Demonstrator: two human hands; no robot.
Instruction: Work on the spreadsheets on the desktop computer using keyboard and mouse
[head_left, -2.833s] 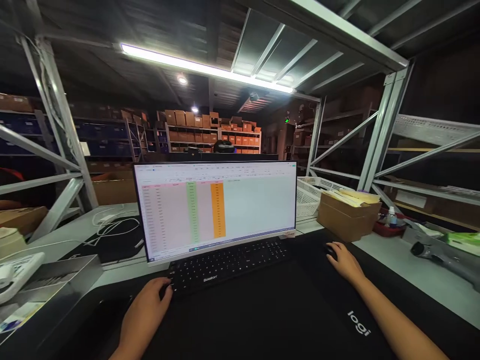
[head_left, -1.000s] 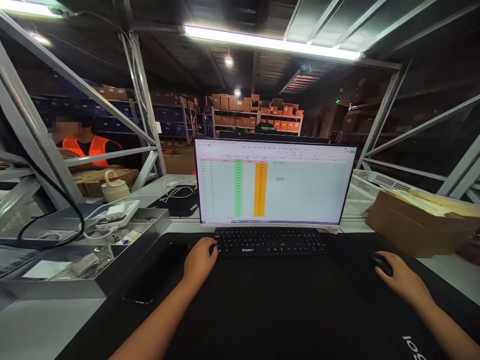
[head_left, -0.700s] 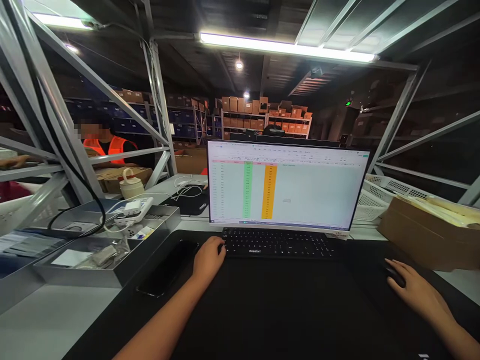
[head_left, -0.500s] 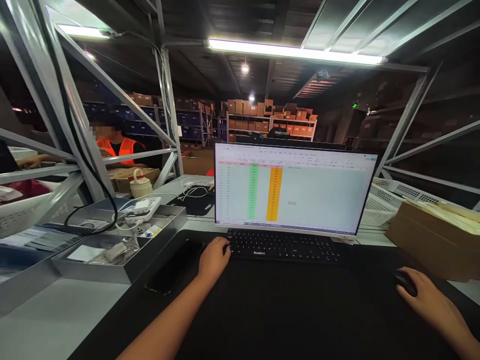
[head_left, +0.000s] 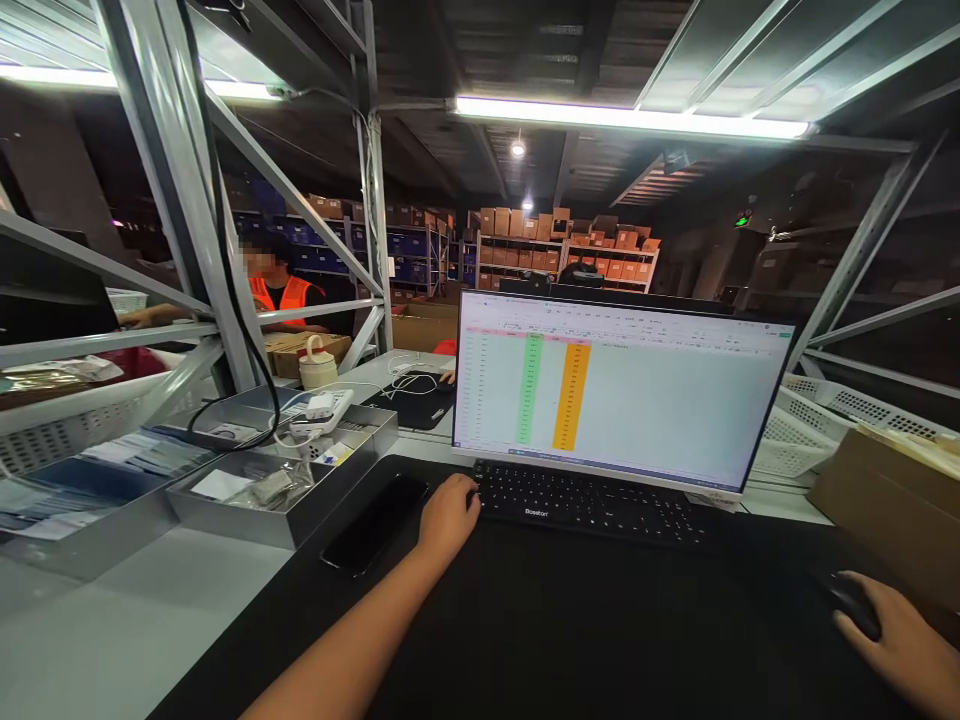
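Note:
My left hand (head_left: 448,517) rests with curled fingers at the left end of a black keyboard (head_left: 592,503). Behind the keyboard stands a wide monitor (head_left: 622,400) showing a spreadsheet with a green and an orange column. At the lower right edge, my right hand (head_left: 900,645) lies over a black mouse (head_left: 851,603), fingers draped on it. Both forearms lie on a large black desk mat (head_left: 570,640).
A dark phone (head_left: 375,522) lies left of my left hand. Metal trays (head_left: 289,480) with small items and a cable sit further left. A cardboard box (head_left: 885,505) and white baskets (head_left: 817,425) stand at right. A person in an orange vest (head_left: 283,293) sits behind the grey rack posts.
The view has swung left, so the screen and my right hand shifted rightward in the picture. Both hands stay on the keyboard edge and the mouse.

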